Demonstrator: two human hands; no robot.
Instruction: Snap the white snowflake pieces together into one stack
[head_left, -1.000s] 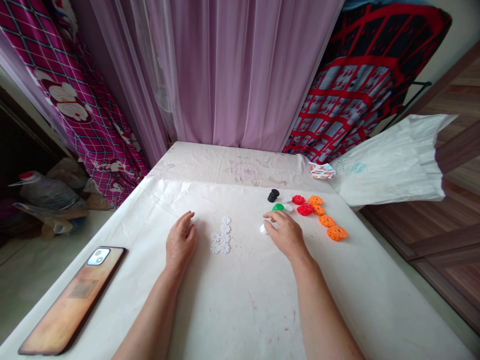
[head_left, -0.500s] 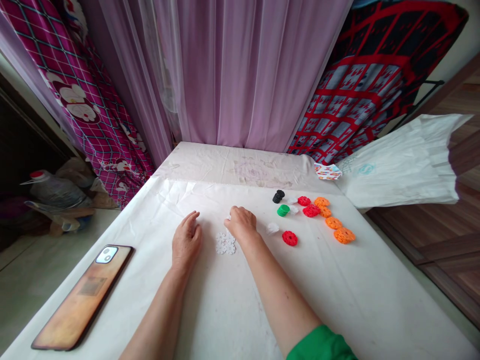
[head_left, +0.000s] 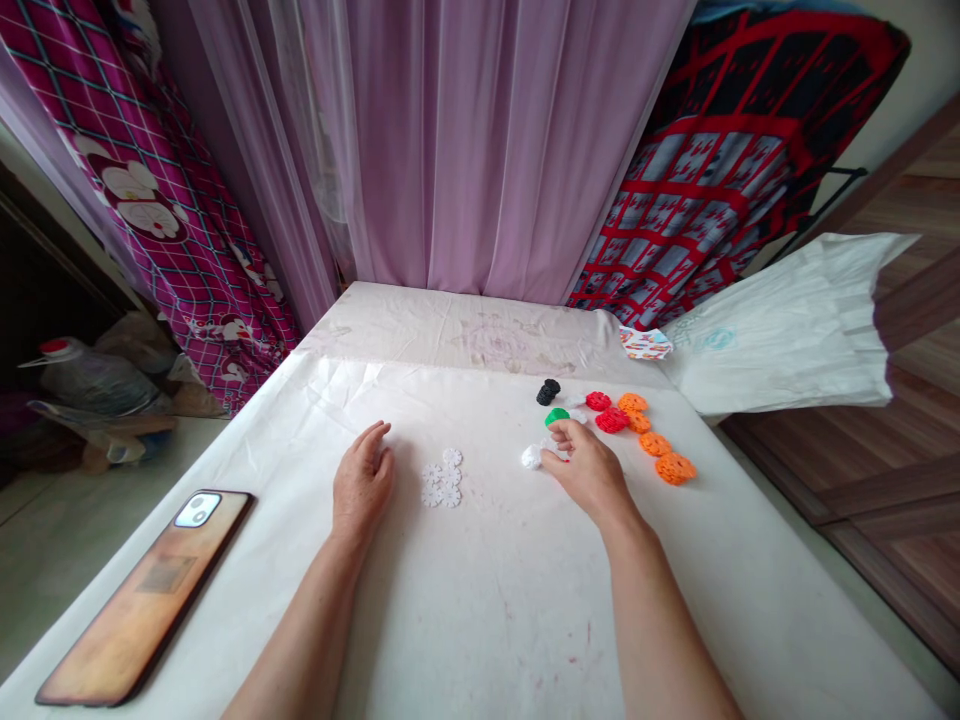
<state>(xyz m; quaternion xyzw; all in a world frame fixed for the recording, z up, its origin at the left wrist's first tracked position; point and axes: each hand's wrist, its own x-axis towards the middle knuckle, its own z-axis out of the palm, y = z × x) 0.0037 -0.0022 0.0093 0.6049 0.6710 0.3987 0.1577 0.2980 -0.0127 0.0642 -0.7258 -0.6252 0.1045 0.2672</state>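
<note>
My right hand (head_left: 591, 468) is over the white snowflake discs (head_left: 531, 457) right of the table's middle. Its thumb and fingers are curled around a pale disc, partly hidden by the fingers. A sliver of red disc shows beneath this hand. My left hand (head_left: 362, 478) rests on its edge on the cloth, fingers loosely stretched and holding nothing. Between the hands, several white snowflake discs (head_left: 442, 484) lie flat, joined or touching in a small cluster. One more white disc (head_left: 452, 456) sits at the cluster's far end.
Beyond my right hand are black discs (head_left: 548, 391), a green stack (head_left: 556, 416), red discs (head_left: 612, 420) and orange discs (head_left: 676, 468). A phone (head_left: 146, 598) lies at the left edge of the white-covered table (head_left: 465, 620). A white bag (head_left: 787, 330) stands at the far right.
My right hand has left the cluster and moved right to the loose white discs, uncovering a disc at the cluster's far end. My left hand has stayed nearly still. The view has shifted slightly.
</note>
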